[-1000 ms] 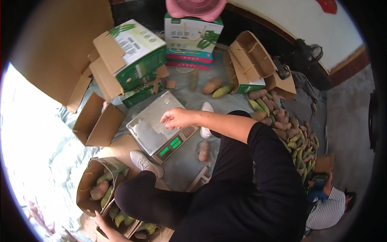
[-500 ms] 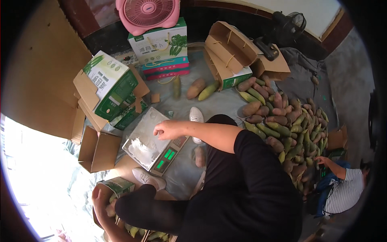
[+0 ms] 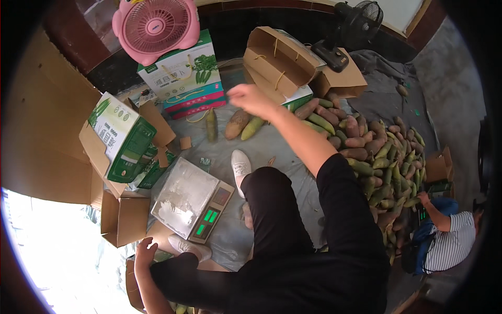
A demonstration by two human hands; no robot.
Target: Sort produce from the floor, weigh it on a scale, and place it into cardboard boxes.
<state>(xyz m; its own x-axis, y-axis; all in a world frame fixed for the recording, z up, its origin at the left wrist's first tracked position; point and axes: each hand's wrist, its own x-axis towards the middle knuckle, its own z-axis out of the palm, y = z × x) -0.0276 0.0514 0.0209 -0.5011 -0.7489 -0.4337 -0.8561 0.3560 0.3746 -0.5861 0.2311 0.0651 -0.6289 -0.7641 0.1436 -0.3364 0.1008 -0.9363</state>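
My right hand point(image 3: 252, 99) hangs in the air over the far floor, fingers loosely bent with nothing in them. Below it lie a green radish point(image 3: 211, 125), a brownish radish point(image 3: 237, 124) and a yellow-green radish point(image 3: 253, 129). My left hand point(image 3: 145, 253) is by my knee, thumb and fingers apart, beside a carton point(image 3: 132, 285) at the lower left. Between my shoes a flat scale point(image 3: 186, 197) has its green display lit; white smears mark its bare plate. A reddish radish point(image 3: 247, 215) sits partly hidden beside my right leg.
A radish pile point(image 3: 384, 157) spreads at right, with a co-worker point(image 3: 444, 240) beyond it. Far off stand a pink fan point(image 3: 155, 26) on boxes, an open carton point(image 3: 280, 60) and a black fan point(image 3: 358, 23). Green-white cartons point(image 3: 117, 138) and a brown box point(image 3: 125, 217) line the left.
My right hand has moved from over the scale to the far radishes. My left hand has risen out of the lower-left carton. The view has shifted slightly.
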